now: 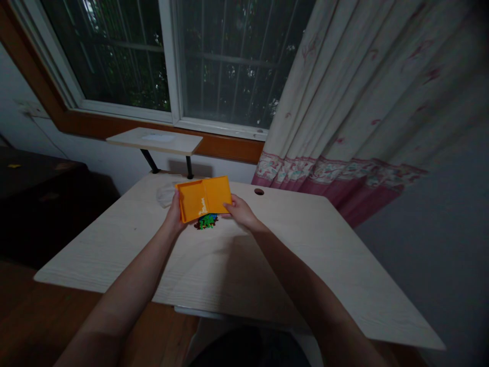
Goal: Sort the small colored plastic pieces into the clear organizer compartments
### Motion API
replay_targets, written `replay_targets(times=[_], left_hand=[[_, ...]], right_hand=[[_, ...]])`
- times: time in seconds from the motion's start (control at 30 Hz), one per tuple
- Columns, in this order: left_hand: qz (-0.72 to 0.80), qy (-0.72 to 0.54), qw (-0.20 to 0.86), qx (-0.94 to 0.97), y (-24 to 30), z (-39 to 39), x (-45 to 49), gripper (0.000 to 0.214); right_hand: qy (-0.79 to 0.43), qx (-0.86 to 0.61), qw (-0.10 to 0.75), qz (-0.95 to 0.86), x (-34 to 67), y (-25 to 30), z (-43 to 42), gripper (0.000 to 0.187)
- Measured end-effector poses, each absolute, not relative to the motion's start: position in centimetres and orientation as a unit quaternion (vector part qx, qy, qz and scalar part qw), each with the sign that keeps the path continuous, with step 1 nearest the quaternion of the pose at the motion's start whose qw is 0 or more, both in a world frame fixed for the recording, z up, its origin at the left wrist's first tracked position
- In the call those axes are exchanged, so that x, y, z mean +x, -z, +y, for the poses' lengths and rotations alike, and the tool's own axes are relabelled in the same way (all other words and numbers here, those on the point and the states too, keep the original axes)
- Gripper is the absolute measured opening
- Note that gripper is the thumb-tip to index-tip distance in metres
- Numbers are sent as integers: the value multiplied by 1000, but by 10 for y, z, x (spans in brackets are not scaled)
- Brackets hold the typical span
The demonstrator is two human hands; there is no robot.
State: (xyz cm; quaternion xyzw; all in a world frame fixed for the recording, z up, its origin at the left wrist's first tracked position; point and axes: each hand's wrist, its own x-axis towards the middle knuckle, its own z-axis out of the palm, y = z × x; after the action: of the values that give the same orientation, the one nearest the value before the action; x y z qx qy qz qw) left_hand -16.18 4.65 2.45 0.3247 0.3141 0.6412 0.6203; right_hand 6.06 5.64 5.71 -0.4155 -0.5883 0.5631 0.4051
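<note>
An orange plastic tray [204,198] with two compartments is held tilted above the light wooden table [267,265]. My left hand [174,214] grips its left edge and my right hand [237,210] grips its right lower edge, both closed on it. Under the tray's lower edge lies a small heap of colourful little pieces [206,221], green, red and dark, on the table top. The tray's inside faces me and looks empty.
A crumpled clear plastic bag [165,193] lies just left of the tray. A cable hole [259,191] sits in the table behind my right hand. A small raised shelf [155,140] stands at the window; a curtain [362,102] hangs at right, a dark cabinet [42,199] at left.
</note>
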Motion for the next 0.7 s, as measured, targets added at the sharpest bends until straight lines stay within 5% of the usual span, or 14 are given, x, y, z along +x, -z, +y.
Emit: replay_targets(times=[0.43, 0.7], left_hand=[[358, -728, 479, 334, -29, 42, -154, 39], [402, -722, 390, 406, -28, 46, -157, 44]], right_hand=[[-532, -403, 485, -565, 74, -7, 66, 43], [-452, -415, 547, -569, 78, 27, 82, 37]])
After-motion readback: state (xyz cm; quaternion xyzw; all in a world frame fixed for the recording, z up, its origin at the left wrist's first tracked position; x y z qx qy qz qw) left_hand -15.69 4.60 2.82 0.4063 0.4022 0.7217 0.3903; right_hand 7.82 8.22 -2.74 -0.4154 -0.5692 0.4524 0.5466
